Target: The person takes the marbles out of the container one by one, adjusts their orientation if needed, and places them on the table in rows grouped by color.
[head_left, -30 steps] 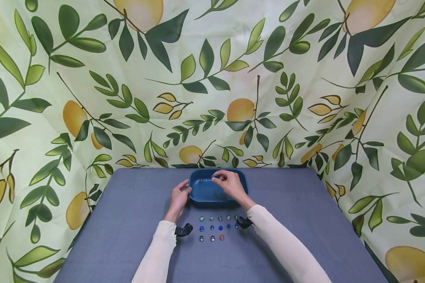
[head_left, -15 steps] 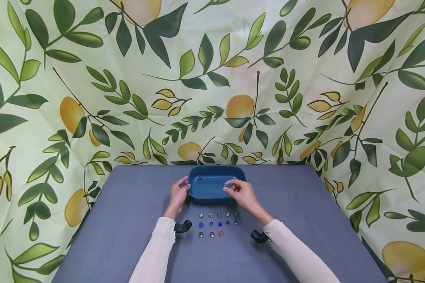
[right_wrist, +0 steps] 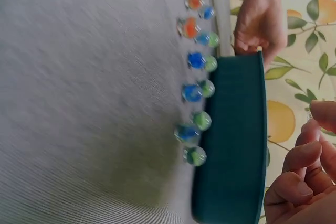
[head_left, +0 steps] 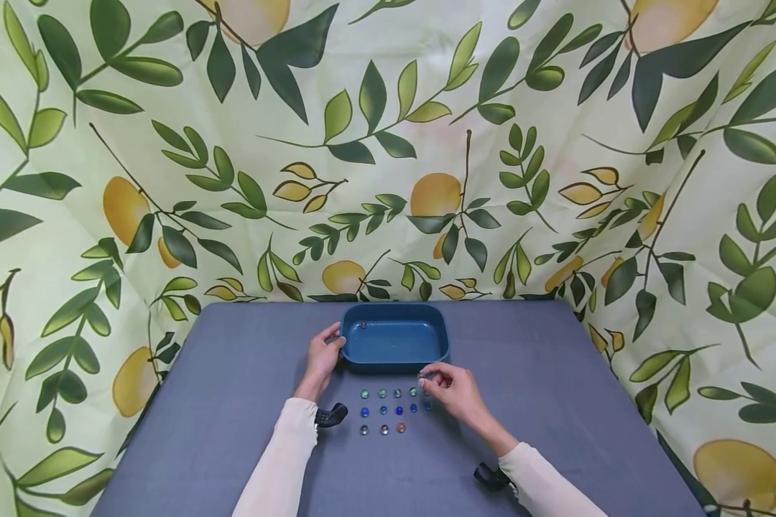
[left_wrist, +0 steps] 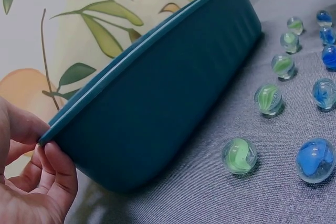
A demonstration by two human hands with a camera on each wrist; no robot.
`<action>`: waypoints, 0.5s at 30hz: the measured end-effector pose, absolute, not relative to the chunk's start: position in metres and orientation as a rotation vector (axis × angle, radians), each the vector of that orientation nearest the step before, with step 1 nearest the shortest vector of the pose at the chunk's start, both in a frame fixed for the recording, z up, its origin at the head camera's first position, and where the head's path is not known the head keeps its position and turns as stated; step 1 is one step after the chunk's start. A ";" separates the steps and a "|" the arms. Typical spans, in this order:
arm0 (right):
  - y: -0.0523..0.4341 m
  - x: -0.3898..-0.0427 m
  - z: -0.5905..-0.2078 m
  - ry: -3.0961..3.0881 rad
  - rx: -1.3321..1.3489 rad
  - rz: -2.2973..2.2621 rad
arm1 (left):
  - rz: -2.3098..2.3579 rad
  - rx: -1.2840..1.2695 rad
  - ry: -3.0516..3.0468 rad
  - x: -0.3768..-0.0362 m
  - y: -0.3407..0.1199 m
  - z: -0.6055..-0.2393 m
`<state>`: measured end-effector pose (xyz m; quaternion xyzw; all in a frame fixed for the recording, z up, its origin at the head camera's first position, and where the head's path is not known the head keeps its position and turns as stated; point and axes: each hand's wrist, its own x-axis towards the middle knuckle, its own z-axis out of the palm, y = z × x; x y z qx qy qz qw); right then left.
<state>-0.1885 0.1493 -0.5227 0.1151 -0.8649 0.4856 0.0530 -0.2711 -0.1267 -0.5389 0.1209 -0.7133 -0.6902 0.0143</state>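
My left hand [head_left: 323, 355] pinches the left rim of a blue plastic tub [head_left: 394, 365]; in the left wrist view its thumb and fingers [left_wrist: 62, 169] close on the rim corner. My right hand [head_left: 455, 393] is just in front of the tub's right end, above the right side of the marble rows. Its thumb and forefinger pinch a small, dark-looking marble [head_left: 420, 375], mostly covered by the fingertips. One reddish marble [head_left: 363, 324] lies inside the tub at the back left. Green-swirled marbles [left_wrist: 268, 99] line up nearest the tub, blue marbles [left_wrist: 316, 160] behind them.
A third, shorter row holds an orange marble [head_left: 401, 428] and two clearer ones, nearer to me. Grey cloth [head_left: 233, 402] covers the table. A leaf-and-fruit patterned curtain [head_left: 375, 179] stands behind and at both sides.
My right hand has moved from over the tub's inside, out past its front right corner and toward me, fingertips still pinched. The left hand keeps its grip on the tub.
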 end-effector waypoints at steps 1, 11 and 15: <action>0.150 -0.186 -0.524 -2.631 0.350 1.487 | -2.150 0.371 -2.221 -0.271 -0.127 -0.539; 0.153 -0.162 -0.539 -2.711 0.269 1.538 | -2.156 0.374 -2.220 -0.271 -0.125 -0.540; 0.153 -0.159 -0.547 -2.715 0.284 1.542 | -2.159 0.378 -2.225 -0.272 -0.126 -0.539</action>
